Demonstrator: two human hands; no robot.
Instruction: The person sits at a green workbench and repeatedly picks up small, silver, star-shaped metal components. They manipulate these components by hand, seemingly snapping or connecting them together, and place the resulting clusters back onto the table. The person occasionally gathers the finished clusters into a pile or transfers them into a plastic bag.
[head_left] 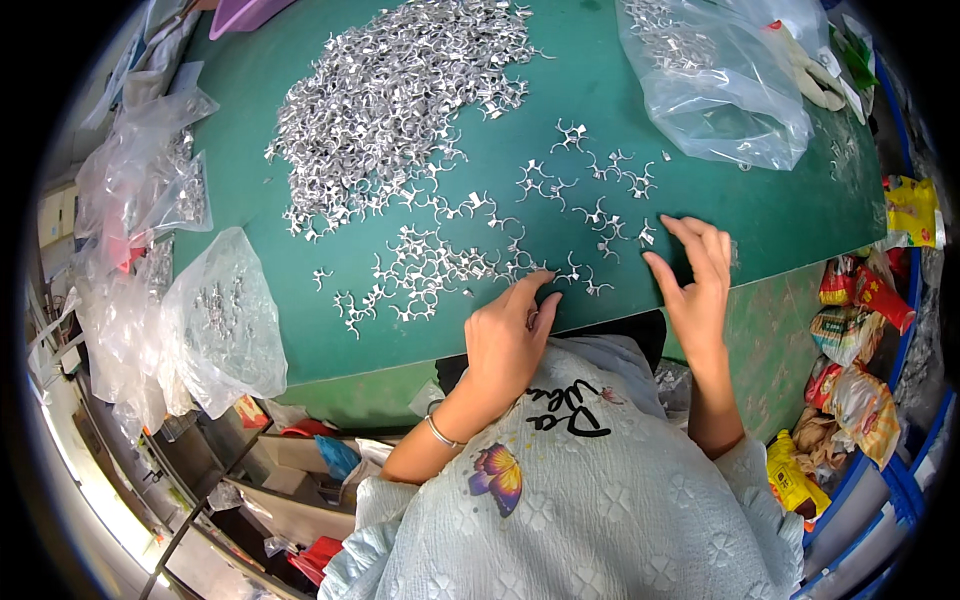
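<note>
Small silver metal clips with curved prongs lie on a green table (575,60). A large heap of clips (390,110) covers its far left part, and a looser spread of clips (430,265) lies nearer to me. My left hand (508,335) is curled at the near edge, thumb and forefinger close together beside the spread. Whatever is inside its fingers is hidden. To the right, my right hand (700,275) has thumb and forefinger apart, with nothing visible between them. A single clip (647,234) lies just left of its fingertips.
A clear plastic bag (725,110) with clips inside stands at the far right, beside a pale glove (815,80). Clear bags of clips (225,320) hang over the left edge. A purple tub (245,14) is at the back. Colourful packets (850,335) sit right of the table.
</note>
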